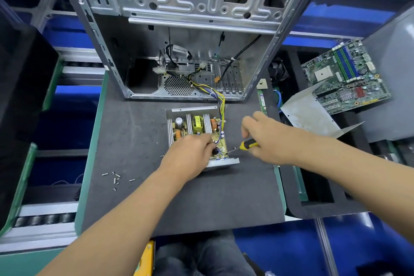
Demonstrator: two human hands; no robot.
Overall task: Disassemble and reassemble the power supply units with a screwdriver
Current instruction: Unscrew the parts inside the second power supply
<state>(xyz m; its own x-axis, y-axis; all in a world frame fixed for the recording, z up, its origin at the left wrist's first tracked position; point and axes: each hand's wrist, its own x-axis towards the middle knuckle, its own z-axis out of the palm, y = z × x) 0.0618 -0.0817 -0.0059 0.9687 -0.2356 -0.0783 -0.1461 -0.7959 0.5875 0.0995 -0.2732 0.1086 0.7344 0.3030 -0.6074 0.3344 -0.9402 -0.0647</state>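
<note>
A small scatter of loose screws point(114, 179) lies on the left part of a dark grey mat point(139, 136). Right of them, the left hand point(190, 154) rests palm down on the near end of an open power supply point(197, 127), fingers curled onto its circuit board. The power supply sits at the mat's middle, its coloured wires point(218, 98) running up into an empty metal computer case point(179, 29) standing behind it. The right hand point(266, 136) is closed around a yellow-and-black screwdriver point(244, 145), tip pointing at the power supply's right edge. Farther right lie a bent metal cover point(309, 112) and a green motherboard point(345, 76).
</note>
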